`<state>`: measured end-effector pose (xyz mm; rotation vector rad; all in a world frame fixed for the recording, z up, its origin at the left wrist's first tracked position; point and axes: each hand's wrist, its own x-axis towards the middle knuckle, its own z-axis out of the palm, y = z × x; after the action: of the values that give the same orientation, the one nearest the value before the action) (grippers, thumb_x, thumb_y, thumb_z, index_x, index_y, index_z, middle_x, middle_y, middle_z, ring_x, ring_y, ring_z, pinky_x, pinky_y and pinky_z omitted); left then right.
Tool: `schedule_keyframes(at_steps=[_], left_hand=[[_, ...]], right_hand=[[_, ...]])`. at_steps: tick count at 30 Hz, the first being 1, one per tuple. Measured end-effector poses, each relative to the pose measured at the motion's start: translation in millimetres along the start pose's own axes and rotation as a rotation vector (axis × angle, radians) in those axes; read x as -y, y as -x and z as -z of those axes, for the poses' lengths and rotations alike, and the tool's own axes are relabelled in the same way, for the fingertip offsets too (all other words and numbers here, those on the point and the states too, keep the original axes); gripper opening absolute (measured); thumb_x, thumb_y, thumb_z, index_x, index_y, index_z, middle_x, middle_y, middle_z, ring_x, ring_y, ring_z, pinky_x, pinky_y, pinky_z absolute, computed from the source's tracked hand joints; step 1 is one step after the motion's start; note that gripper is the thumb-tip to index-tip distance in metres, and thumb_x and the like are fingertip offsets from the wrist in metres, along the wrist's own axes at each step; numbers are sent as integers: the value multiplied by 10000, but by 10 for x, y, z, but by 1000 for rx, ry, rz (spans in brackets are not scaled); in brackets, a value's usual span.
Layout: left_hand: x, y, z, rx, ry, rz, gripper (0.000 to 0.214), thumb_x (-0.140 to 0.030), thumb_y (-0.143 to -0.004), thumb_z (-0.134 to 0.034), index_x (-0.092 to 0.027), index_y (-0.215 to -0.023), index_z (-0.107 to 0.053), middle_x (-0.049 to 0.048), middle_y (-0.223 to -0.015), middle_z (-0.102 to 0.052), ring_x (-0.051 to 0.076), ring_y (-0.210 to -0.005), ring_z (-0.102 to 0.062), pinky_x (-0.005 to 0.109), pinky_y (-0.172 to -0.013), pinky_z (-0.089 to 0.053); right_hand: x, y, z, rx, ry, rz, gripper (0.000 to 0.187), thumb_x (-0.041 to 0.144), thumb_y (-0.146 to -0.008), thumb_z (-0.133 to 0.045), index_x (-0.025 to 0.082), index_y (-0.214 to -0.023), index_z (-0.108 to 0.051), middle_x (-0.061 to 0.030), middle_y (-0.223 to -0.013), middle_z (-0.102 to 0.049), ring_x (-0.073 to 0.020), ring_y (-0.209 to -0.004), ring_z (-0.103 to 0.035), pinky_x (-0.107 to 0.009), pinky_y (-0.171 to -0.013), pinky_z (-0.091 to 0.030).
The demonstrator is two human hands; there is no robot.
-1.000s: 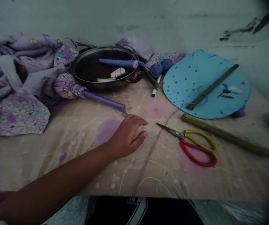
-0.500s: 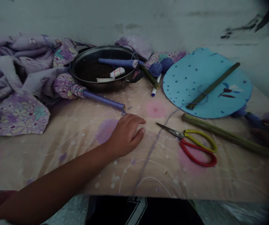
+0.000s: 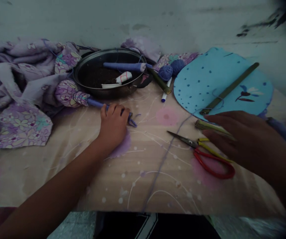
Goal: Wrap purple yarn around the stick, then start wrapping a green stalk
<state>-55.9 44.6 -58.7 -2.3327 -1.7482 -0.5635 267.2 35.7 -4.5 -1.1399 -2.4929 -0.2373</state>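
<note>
So the table's got a pale floral cloth (image 3: 143,189) on it, with a crumpled lilac sheet (image 3: 15,89) piled on the left, a big blue dotted disc (image 3: 222,79) on the right and a dark pan (image 3: 93,54) at the back. Hands are well apart: the left hand (image 3: 113,126) is curled down over a purple rod (image 3: 95,103) poking out of a floral bundle (image 3: 68,93), while the right hand (image 3: 244,139) sits open just above a bamboo stick (image 3: 207,124) and some red-and-yellow scissors (image 3: 214,166), with a thin purple thread (image 3: 162,162) running across the cloth between them.

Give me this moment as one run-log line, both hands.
left hand: closed on purple rod | right hand: open, over scissors and bamboo strip
</note>
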Motion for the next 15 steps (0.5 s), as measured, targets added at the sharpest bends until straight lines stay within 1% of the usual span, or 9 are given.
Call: schedule_keyframes(at_steps=[2,5,7,9,11,12,13,14,15], left_hand=[[-28,-9,50,56,-43,6,342,-100,-821,-401,-217,-1077,-594,119,-1107,-605,309,-1106,-475,567,-975,-294],[-53,-21,136,112,-69,27,347,-123,-832,-407,-207,-1117,-587,118,-1142,-595,310,-1129,-461,536,-959,-321],[-55,-22,170,127,-62,22,348,-161,-835,-427,-191,-1151,-569,125,-1162,-584,320,-1136,-456,529,-942,-337],[-56,-19,175,115,-64,17,347,-202,-836,-448,-177,-1164,-557,129,-1171,-577,322,-1129,-458,525,-935,-345],[-66,-14,154,83,-70,8,329,-234,-839,-459,-173,-1148,-556,122,-1166,-580,314,-1126,-457,522,-951,-332],[-76,-13,137,62,-68,-2,318,-249,-841,-464,-172,-1135,-558,117,-1163,-582,310,-1129,-454,520,-962,-322],[-89,-10,118,41,-63,-16,309,-261,-842,-469,-171,-1123,-560,111,-1161,-585,305,-1136,-450,516,-973,-313],[-106,-8,99,23,-54,-35,302,-269,-843,-473,-172,-1116,-561,105,-1161,-587,299,-1146,-445,511,-985,-303],[-124,-4,80,5,-47,-54,296,-273,-844,-474,-174,-1110,-561,99,-1161,-589,294,-1154,-442,509,-996,-293]], right_hand=[[144,-75,-84,7,65,93,316,327,-875,-502,89,-1039,-631,-164,-953,-649,-260,-862,-594,-404,-728,-468],[247,-100,-249,26,53,114,320,346,-877,-496,110,-1061,-611,-134,-963,-649,-259,-844,-592,-408,-725,-479],[229,-107,-329,55,48,107,320,349,-886,-475,118,-1059,-613,-129,-976,-651,-258,-857,-593,-403,-740,-476],[136,-144,-359,60,55,68,322,338,-891,-458,110,-1044,-625,-138,-971,-653,-258,-874,-594,-388,-760,-467],[-22,-256,-355,43,76,-68,333,345,-878,-470,100,-1026,-640,-143,-938,-659,-254,-854,-595,-366,-744,-455],[-112,-350,-349,52,99,-194,345,365,-864,-491,99,-1019,-646,-138,-909,-661,-248,-812,-596,-352,-698,-445],[-201,-468,-347,91,112,-325,352,387,-849,-510,111,-1021,-646,-123,-882,-666,-229,-737,-594,-339,-639,-422],[-284,-605,-351,144,95,-409,374,414,-837,-524,107,-1010,-648,-118,-836,-666,-219,-712,-591,-326,-614,-398],[-356,-750,-362,157,84,-480,391,449,-833,-523,110,-974,-657,-117,-824,-665,-217,-733,-596,-320,-624,-384]])
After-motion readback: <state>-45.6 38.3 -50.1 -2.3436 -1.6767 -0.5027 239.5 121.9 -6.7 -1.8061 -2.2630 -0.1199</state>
